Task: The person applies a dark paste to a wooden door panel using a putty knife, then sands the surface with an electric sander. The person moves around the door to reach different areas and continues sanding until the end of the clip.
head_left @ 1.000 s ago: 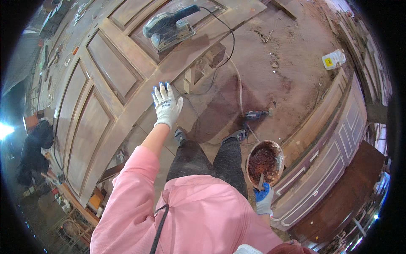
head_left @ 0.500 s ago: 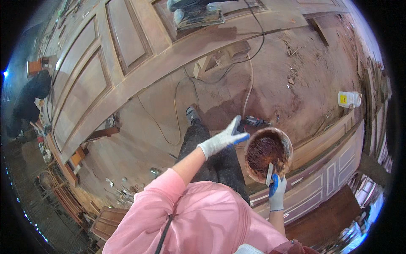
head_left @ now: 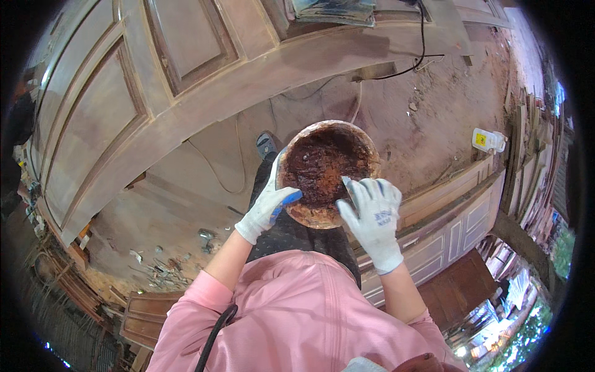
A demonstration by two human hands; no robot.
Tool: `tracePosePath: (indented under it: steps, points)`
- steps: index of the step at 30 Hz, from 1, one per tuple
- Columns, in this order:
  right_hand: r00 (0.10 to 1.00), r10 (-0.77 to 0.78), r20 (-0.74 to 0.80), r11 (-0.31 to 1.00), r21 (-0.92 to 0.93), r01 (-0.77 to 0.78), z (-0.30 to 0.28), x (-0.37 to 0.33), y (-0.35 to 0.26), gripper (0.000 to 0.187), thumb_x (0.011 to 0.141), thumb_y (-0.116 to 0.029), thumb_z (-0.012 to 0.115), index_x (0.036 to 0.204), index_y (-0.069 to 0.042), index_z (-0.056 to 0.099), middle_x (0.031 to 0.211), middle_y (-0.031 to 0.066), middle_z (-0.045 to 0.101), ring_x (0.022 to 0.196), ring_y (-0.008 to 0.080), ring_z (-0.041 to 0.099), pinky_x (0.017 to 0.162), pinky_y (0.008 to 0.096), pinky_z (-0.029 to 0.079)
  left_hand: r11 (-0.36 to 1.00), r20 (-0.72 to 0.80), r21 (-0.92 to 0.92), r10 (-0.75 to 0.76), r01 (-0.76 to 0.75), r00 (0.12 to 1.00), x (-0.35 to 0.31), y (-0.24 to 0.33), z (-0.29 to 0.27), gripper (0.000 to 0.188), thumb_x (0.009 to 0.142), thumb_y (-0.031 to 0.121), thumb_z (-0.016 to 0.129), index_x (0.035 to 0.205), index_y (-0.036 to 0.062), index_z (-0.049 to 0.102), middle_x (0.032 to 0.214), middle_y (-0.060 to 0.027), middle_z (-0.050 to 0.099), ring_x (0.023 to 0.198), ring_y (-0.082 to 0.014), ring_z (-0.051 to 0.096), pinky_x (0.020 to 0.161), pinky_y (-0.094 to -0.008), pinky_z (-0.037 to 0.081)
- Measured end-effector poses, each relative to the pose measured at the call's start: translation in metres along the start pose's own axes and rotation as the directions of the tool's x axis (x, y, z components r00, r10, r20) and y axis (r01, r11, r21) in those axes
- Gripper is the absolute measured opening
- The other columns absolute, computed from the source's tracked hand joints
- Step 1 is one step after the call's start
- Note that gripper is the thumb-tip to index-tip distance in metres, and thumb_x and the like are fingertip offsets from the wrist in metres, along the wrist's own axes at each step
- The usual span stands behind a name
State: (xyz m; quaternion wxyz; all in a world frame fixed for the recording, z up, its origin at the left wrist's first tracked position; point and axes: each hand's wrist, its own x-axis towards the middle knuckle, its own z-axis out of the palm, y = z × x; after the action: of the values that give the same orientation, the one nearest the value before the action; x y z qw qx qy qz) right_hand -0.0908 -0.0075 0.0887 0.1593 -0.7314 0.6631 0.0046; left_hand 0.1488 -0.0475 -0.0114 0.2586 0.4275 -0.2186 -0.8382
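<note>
Left hand (head_left: 268,208): gloved, clasped on left rim of bowl (head_left: 326,173), thumb over edge. Right hand (head_left: 372,214): gloved, fingers closed round scraper (head_left: 347,186), blade tip in bowl. Bowl: round, brown paste inside, mouth upward, above lap. Bottle (head_left: 488,140): white, yellow label, on floor right of bowl. Door (head_left: 155,87): panelled, left of bowl.

Bowl (head_left: 325,173) held mid-air, left hand (head_left: 268,208) on its left rim, right hand (head_left: 372,217) on its near-right rim; far rim and top open. Left: big panelled door (head_left: 124,105) lying flat blocks that side. Far: cable (head_left: 396,71) trails across the dirt floor (head_left: 434,118). Right: white jug (head_left: 488,140), stacked door panels (head_left: 458,217). Bare floor between.
</note>
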Motion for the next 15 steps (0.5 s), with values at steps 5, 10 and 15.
tracePosePath:
  steps: [5,10,15]
  points:
    - [0.989,0.041,0.141,0.994,-0.111,-0.025,0.026,0.014,-0.023,0.048,0.085,-0.031,0.079,0.127,-0.012,0.066,0.107,0.0064,0.062,0.108,0.0280,0.057,0.096,0.0472,0.041,0.978,0.070,0.178,0.098,-0.109,0.993,-0.010,0.006,-0.028,0.103,0.089,0.013,0.075,0.173,0.0098,0.015,0.171,-0.0104,0.031,0.159,-0.0226,0.028,0.130,-0.0376,0.022]
    - [0.972,0.086,0.218,0.982,-0.184,-0.046,0.029,0.017,-0.028,0.048,0.084,-0.026,0.079,0.127,-0.011,0.065,0.108,0.0073,0.063,0.108,0.0290,0.057,0.096,0.0478,0.041,0.999,0.011,0.040,0.013,-0.013,1.000,-0.009,0.011,-0.036,0.104,0.089,0.016,0.075,0.173,0.0079,0.013,0.172,-0.0107,0.029,0.159,-0.0227,0.026,0.130,-0.0376,0.021]
    - [0.913,0.368,-0.176,0.920,0.213,-0.330,0.022,0.014,-0.011,0.042,0.097,-0.026,0.070,0.134,-0.007,0.062,0.114,0.0120,0.064,0.111,0.0315,0.059,0.098,0.0484,0.045,0.991,0.054,0.127,0.038,-0.044,0.998,-0.008,0.024,-0.034,0.101,0.089,0.013,0.073,0.172,0.0087,0.016,0.171,-0.0101,0.031,0.159,-0.0226,0.028,0.130,-0.0376,0.022]
